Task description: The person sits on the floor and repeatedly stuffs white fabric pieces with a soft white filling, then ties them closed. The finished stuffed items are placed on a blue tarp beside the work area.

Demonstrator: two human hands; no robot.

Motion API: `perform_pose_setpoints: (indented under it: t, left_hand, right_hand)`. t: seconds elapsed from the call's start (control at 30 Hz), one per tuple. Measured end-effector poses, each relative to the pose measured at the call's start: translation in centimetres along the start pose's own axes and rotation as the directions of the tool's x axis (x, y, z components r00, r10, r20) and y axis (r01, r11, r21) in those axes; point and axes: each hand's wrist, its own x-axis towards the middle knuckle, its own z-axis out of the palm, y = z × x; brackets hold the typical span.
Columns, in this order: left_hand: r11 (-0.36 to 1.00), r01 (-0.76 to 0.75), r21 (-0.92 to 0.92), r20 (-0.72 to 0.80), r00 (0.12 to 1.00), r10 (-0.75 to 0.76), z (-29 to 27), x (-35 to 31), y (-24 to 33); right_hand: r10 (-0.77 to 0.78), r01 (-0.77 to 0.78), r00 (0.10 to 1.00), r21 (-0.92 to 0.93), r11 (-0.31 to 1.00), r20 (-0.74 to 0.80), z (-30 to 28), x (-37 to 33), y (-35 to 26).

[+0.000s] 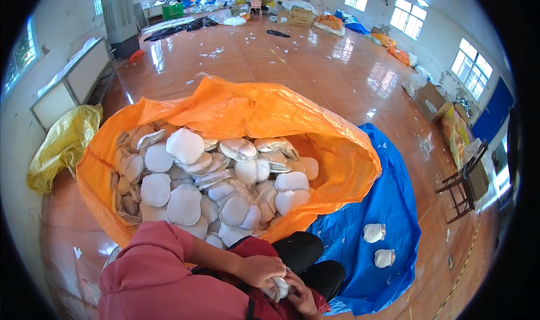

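Over my lap, my left hand [262,271] and my right hand [302,295] are closed together around a small bundle of white pads [275,290]. Fingers cover much of the bundle, so how many pads it has I cannot tell. Just beyond my knees stands a wide-mouthed orange sack [264,109], heaped with loose, rounded white fabric pads [184,203]. To the right, a blue plastic sheet [346,238] lies on the floor. Two white pad bundles [374,233] rest on it, apart from each other.
A yellow sack [70,142] slumps by the left wall, near a white cabinet [70,86]. At the right are a dark wooden chair [466,185] and cardboard boxes [431,101]. Far back, people sit among piled sacks. White scraps dot the tiled floor [242,55].
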Motion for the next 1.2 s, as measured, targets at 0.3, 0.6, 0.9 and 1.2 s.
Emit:
perform_pose_setpoints:
  t: [0.3, 0.6, 0.9, 1.2]
  left_hand:
    - [0.942, 0.087, -0.325, -0.09, 0.988, -0.122, 0.2, -0.6, -1.9]
    - [0.932, 0.032, -0.361, -0.198, 0.974, -0.11, 0.8, 0.6, -0.7]
    - [0.918, 0.255, -0.303, -0.101, 0.949, -0.297, 0.1, 0.9, -1.5]
    - [0.685, 0.716, -0.132, 0.612, 0.603, -0.512, -5.4, 3.6, -2.0]
  right_hand:
    - [-0.348, 0.268, 0.921, -0.362, 0.893, -0.177, 2.3, 1.8, 1.1]
    - [-0.166, 0.038, 0.9, -0.306, 0.951, -0.403, 3.1, 1.4, 3.8]
    - [0.108, -0.166, 0.923, -0.128, 0.978, -0.369, 3.5, 1.1, 2.3]
    - [0.179, -0.259, 0.944, -0.282, 0.924, -0.277, 3.6, 3.5, -0.6]
